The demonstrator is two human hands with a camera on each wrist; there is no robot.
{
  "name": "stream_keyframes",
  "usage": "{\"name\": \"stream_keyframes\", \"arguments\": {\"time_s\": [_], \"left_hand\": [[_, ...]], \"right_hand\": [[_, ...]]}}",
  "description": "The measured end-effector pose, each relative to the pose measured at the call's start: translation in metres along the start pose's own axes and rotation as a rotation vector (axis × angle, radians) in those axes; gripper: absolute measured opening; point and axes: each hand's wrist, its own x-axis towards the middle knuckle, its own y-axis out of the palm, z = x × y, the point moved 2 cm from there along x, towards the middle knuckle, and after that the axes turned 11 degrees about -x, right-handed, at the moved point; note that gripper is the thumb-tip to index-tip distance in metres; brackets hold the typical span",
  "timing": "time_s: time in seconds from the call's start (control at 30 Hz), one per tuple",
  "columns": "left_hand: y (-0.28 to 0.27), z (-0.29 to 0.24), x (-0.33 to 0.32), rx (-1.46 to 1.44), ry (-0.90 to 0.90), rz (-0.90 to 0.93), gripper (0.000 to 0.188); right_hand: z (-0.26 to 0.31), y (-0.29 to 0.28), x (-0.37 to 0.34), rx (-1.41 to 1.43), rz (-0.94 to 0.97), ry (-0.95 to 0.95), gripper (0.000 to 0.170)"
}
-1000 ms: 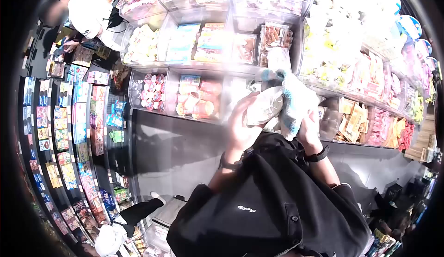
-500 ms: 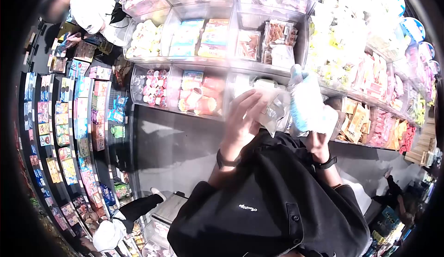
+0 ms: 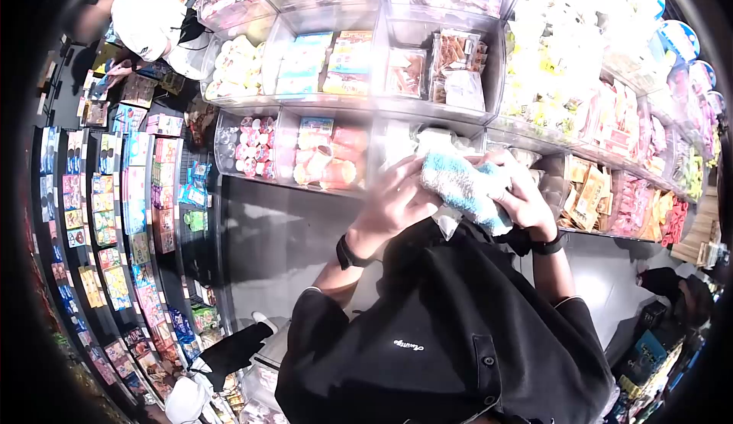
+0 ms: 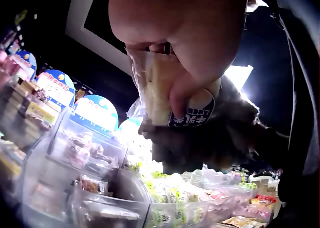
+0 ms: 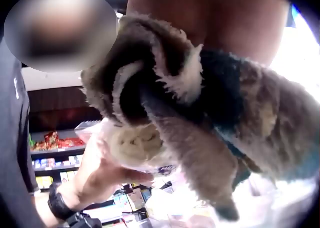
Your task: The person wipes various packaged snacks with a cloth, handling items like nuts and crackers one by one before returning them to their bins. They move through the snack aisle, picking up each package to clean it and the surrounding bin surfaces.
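Note:
A fluffy blue-and-white cloth (image 3: 462, 189) lies bunched between the two hands in the head view. My right hand (image 3: 527, 199) grips its right end; in the right wrist view the cloth (image 5: 200, 163) hangs in folds below that hand. My left hand (image 3: 393, 203) holds a clear printed packet with pale contents. The left wrist view shows that packet (image 4: 160, 90) under the thumb of the left hand (image 4: 185, 32), with the dark side of the cloth behind it. Fingers of the left hand (image 5: 102, 175) wrap the packet (image 5: 135, 145) beside the cloth.
Clear bins (image 3: 324, 103) of wrapped snacks rise in tiers in front of the hands, more bins (image 3: 588, 195) to the right. Shelves of packaged goods (image 3: 107, 218) stand at the left. A person in a white cap (image 3: 141, 23) is at upper left, another (image 3: 187, 399) at lower left.
The cloth has moved left and down from upright beside the packet, and now covers most of it in the head view. Both hands have come closer around the two things.

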Motion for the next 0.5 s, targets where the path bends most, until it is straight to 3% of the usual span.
{"name": "stream_keyframes", "arguments": {"time_s": [0.03, 0.13, 0.3, 0.4, 0.43, 0.5], "left_hand": [[0.001, 0.0, -0.004, -0.016, -0.034, 0.004, 0.035], [-0.003, -0.012, 0.001, -0.07, 0.161, -0.039, 0.034], [-0.008, -0.013, 0.006, -0.44, -0.02, -0.213, 0.035], [0.001, -0.013, -0.001, -0.785, -0.239, -0.396, 0.032], [-0.005, -0.011, 0.0, -0.631, -0.155, -0.288, 0.035], [-0.004, -0.01, 0.004, -0.723, -0.22, -0.364, 0.046]], "right_hand": [[0.003, -0.003, 0.004, 0.139, 0.013, 0.043, 0.033], [-0.025, -0.003, 0.008, 0.425, 0.025, 0.118, 0.045], [-0.049, 0.009, 0.008, 0.661, -0.145, 0.235, 0.05], [-0.045, 0.028, 0.015, 0.735, -0.179, 0.231, 0.049], [-0.049, 0.029, 0.014, 0.654, -0.185, 0.213, 0.048], [-0.049, 0.031, 0.011, 0.721, -0.19, 0.24, 0.048]]}}
